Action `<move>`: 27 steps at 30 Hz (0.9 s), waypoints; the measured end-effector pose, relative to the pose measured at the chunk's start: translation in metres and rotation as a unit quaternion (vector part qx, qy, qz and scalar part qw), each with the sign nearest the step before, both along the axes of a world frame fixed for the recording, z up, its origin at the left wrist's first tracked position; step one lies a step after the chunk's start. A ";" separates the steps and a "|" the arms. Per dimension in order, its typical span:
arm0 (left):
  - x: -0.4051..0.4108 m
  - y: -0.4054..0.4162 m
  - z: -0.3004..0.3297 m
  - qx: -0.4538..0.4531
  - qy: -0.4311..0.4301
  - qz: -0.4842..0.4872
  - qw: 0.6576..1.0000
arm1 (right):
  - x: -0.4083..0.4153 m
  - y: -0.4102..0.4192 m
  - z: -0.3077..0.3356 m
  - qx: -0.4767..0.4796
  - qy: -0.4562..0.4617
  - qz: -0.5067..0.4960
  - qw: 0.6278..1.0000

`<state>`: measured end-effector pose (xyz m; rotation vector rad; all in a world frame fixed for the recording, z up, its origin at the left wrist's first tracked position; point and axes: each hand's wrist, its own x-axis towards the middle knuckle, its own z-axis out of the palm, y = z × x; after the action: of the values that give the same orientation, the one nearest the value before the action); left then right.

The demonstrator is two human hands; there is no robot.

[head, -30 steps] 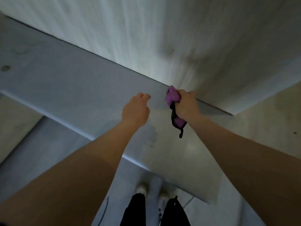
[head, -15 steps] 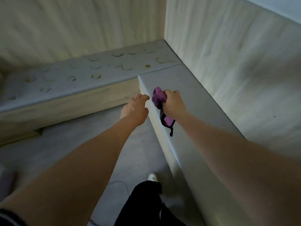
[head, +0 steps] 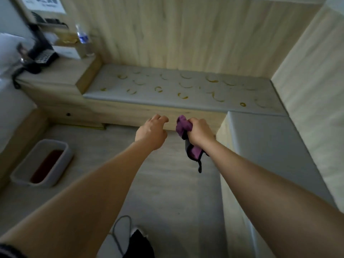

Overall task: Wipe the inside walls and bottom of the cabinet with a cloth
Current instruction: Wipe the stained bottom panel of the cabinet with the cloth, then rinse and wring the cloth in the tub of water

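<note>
my right hand (head: 200,134) gripped the bunched purple cloth (head: 183,125), its tail hanging down over the floor. my left hand (head: 151,134), loosely curled and empty, hovered just beside it. no cabinet interior showed.

A hotel-like room: cushioned bench (head: 186,86), desk phone (head: 40,54), water bottle (head: 83,40).

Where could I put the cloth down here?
Bare: the plain grey cushion right of the right hand, which grips the purple cloth; also the floor between the grey bin and both arms. Crowded: the ledge with phone and bottle.
</note>
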<state>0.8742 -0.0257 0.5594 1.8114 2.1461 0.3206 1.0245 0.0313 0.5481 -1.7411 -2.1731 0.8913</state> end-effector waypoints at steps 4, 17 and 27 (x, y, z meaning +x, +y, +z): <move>-0.112 -0.009 -0.012 -0.037 0.011 0.085 0.996 | -0.119 0.025 -0.020 -0.014 0.018 0.049 0.999; -0.349 -0.009 -0.063 -0.073 -0.063 0.316 0.944 | -0.432 0.060 -0.076 -0.130 -0.002 0.272 0.954; -0.474 0.040 -0.097 -0.040 -0.154 0.468 0.869 | -0.593 0.120 -0.097 -0.225 -0.011 0.374 0.900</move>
<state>0.4002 0.0139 0.4625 0.4858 2.5610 0.6580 0.4317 0.1509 0.4509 -0.9947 -2.8673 1.6546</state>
